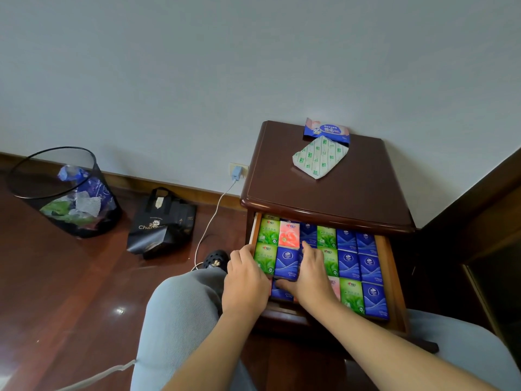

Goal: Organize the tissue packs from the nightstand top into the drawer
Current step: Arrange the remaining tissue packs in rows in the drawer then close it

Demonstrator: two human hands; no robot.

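Both hands reach into the open drawer (390, 280), the left hand (245, 283) and right hand (311, 273) gripping either side of a blue tissue pack (287, 262) among packed rows.

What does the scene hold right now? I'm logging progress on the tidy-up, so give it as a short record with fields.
drawer: open, packed with green, blue and pink tissue packs in rows
blue pack: between both hands, in the drawer's left part
left hand: fingers curled at the blue pack's left edge
right hand: lies over the packs, thumb at the blue pack's lower edge
nightstand: two packs left on top
white-green pack: on top, near the back
blue-pink pack: behind it, by the wall
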